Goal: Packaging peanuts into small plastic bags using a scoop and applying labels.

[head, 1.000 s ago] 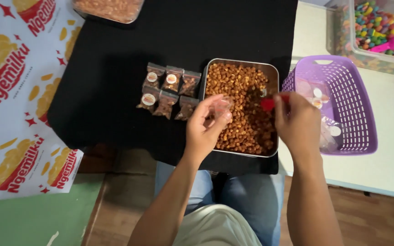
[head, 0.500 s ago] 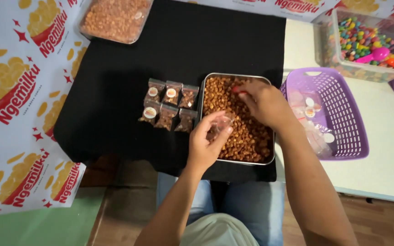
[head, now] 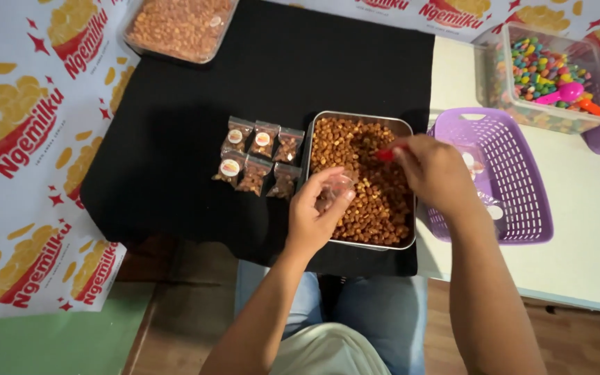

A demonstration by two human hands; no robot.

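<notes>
A square metal tray (head: 404, 128) full of small brown snack pieces (head: 373, 208) sits on a black cloth (head: 196, 118). My left hand (head: 317, 219) holds a small clear plastic bag (head: 335, 187) open over the tray's left side. My right hand (head: 435, 173) grips a small red scoop (head: 385, 155), its tip among the brown pieces near the tray's middle. Several filled little bags with round labels (head: 258, 156) lie in two rows just left of the tray.
A purple plastic basket (head: 515, 180) stands right of the tray on a white table. Behind it is a clear tub of coloured candies (head: 539, 76) with a pink scoop. Another tray of brown snacks (head: 175, 24) sits at the back left. Printed paper covers the left.
My right hand has moved from the basket side over to the left, into the tray with the red scoop. The left hand keeps the clear bag over the tray.
</notes>
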